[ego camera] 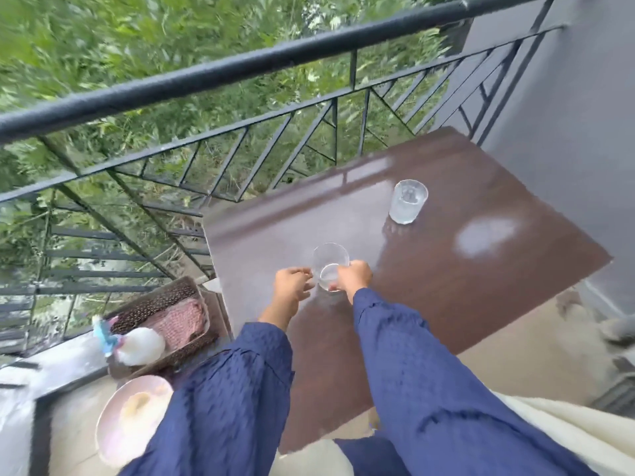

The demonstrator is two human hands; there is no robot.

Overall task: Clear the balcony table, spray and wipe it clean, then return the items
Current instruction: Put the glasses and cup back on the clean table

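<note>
Grips short clear glass (330,257) mid-frame with right hand (354,275); cannot tell whether left hand (293,282), curled just left, holds it.

A balcony is shown in soft daylight. A dark metal railing (240,68) is run across from the near left to the far right, with a round top rail set above slanted bars in a zigzag pattern. Dense green foliage (137,36) is seen beyond and below it, blurred. At the right the balcony is closed by a plain grey wall (567,132), which is met by the railing at the far corner. A glossy dark brown table (481,286) is placed in that corner, just beside both. A pale patch of light (484,237) is reflected on its top. A pale beige floor (515,355) is seen beneath.
</note>
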